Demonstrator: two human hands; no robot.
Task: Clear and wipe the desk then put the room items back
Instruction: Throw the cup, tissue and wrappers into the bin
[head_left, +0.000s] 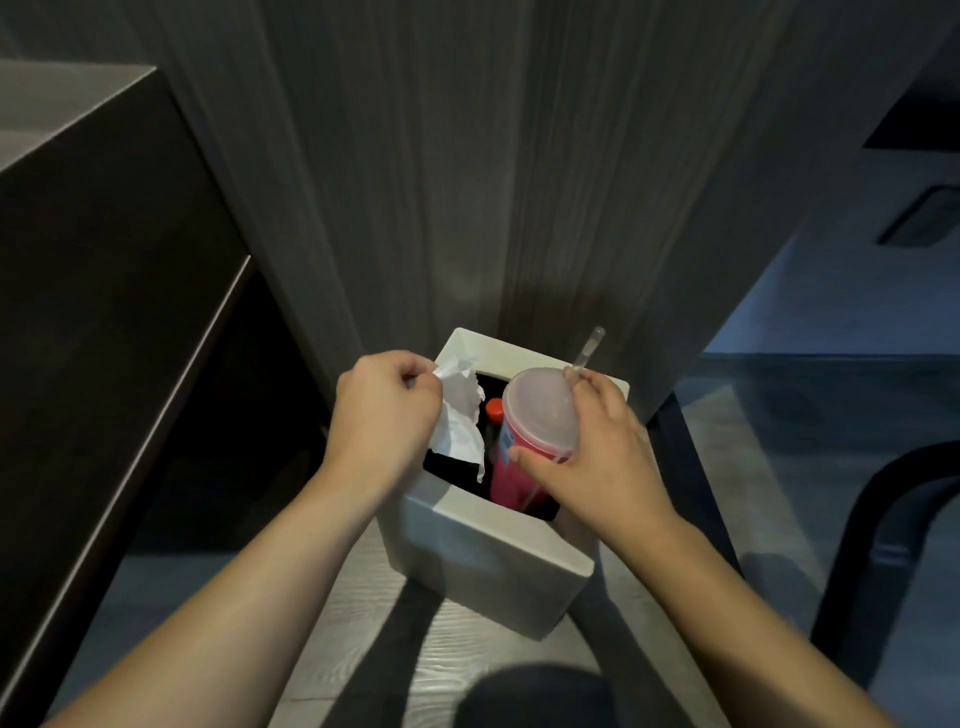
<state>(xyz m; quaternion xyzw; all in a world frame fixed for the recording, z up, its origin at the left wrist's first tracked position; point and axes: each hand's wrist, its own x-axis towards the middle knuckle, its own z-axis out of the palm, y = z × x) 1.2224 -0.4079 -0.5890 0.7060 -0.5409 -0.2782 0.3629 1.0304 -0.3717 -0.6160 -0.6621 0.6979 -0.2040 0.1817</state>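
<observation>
A white square waste bin (483, 566) stands on the floor against a wood-grain wall. My left hand (382, 410) pinches a crumpled white tissue (460, 421) that hangs over the bin's left side. My right hand (605, 452) grips a pink plastic cup (519, 467) with a clear lid and a straw (589, 348); the cup's lower part is inside the bin's opening. An orange-red bottle cap (494, 410) shows inside the bin between tissue and cup.
A dark desk side and edge (130, 322) fill the left. A black chair frame (893, 525) curves at the right. Grey wood floor (467, 654) lies in front of the bin. A dark rounded shape (535, 696), maybe my knee, sits at the bottom.
</observation>
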